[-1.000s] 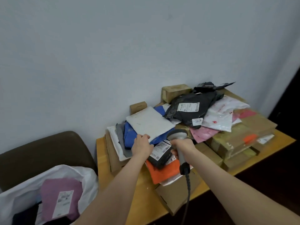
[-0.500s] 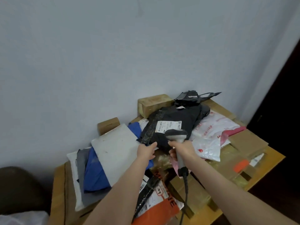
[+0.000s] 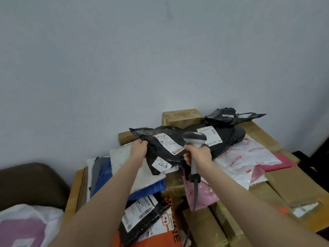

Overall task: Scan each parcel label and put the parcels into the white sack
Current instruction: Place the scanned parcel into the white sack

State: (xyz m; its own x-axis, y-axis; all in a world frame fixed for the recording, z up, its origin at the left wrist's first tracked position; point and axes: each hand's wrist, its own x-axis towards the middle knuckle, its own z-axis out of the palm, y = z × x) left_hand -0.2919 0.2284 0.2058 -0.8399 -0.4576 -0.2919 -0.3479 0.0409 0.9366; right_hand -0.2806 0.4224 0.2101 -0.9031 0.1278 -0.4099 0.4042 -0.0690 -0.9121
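My left hand [image 3: 139, 147] grips the left edge of a black plastic parcel [image 3: 160, 150], lifted a little off the heap. Its white label [image 3: 168, 143] faces up, and a small "2019" sticker [image 3: 162, 164] sits near its lower corner. In my right hand [image 3: 198, 155] is a grey corded barcode scanner [image 3: 195, 139], held by the handle with its head just right of the label. The white sack [image 3: 44, 221] lies at the bottom left with a purple parcel [image 3: 21, 232] inside.
The wooden table [image 3: 78, 189] is piled with parcels: a second black bag [image 3: 224, 136], a white bag with red print [image 3: 245, 157], pink bags [image 3: 203, 195], a blue bag [image 3: 106, 177], a white flat parcel [image 3: 122, 154] and several cardboard boxes [image 3: 299, 184]. A brown chair [image 3: 28, 182] stands left.
My left hand left the white flat parcel, reached up and took hold of the black parcel, pulling its edge left and up. The scanner moved up with it. The view swung right, then back left.
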